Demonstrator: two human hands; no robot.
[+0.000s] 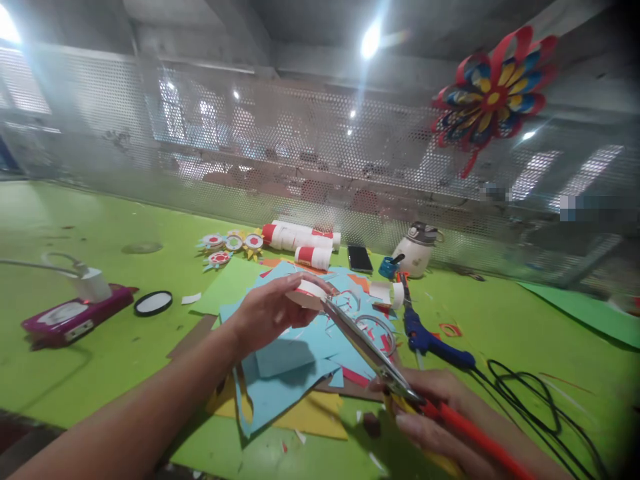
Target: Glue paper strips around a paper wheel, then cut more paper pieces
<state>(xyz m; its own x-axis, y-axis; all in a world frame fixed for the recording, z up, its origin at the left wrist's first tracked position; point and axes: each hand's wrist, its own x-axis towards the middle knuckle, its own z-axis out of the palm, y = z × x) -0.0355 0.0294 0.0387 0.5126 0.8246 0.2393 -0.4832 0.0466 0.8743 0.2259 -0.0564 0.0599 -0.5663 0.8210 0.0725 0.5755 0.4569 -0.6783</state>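
Biggest thing here is the green surface (90, 360), with a perforated metal screen (300, 153) along its far edge. Hanging on that screen, up right of the paper pile, is a red, blue and yellow paper flower (493, 93).

The landmark is the messy paper pile (295, 367), mostly light blue sheets over yellow ones, mid-surface. Left of the pile sits a magenta device (75, 317) with a white plug on it, and a black-rimmed round lid (153, 303) lies between them. Behind the pile are red-and-white paper rolls (303, 241), some small paper flowers (233, 243), a dark phone (359, 258) and a white pot (417, 250). Right of the pile lies a blue glue gun (433, 340), its black cord (530, 393) looping off toward the edge.

Over the pile, the left hand (270, 313) is closed on a white paper strip with a red edge (310, 292), pinched between thumb and fingers. The right hand (435, 413) is at the pile's near right corner, wrapped around the red handles of the scissors (373, 350). The blades reach up to the strip; it's too blurry to tell if they're biting it. The right forearm is cut off by the frame.
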